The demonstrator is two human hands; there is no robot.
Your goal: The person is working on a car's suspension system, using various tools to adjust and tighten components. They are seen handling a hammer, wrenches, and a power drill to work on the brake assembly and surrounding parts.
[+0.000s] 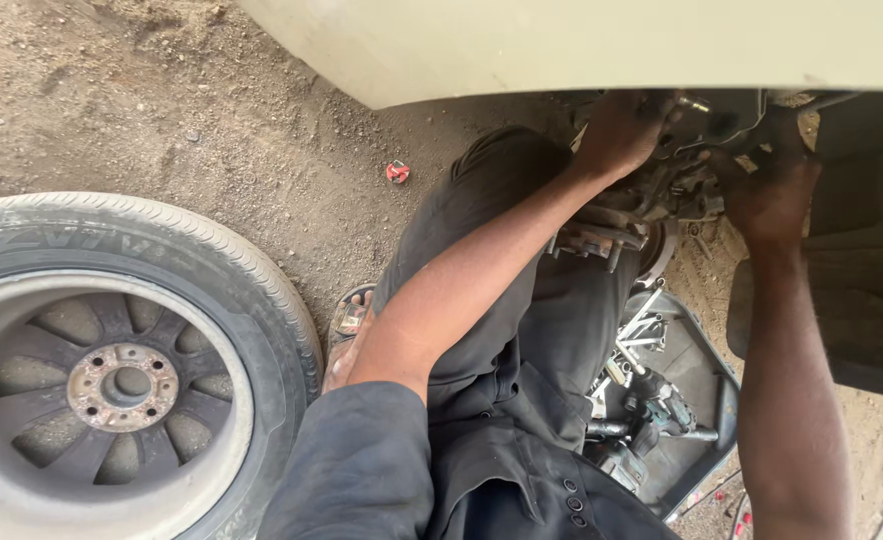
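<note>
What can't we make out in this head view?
- Left hand: what its grip closes on, lost in wheel-arch shadow.
- Right hand: its fingertips, hidden behind the dark hub parts.
- Tool tray: single tools too small and jumbled; the person's clothing covers its near side.
- Wheel: cut off by the left and bottom edges.

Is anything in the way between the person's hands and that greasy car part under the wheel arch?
Nothing visible. The left hand and the right hand both already rest on the wheel hub assembly under the car body. The removed wheel lies well off to the side.
</note>
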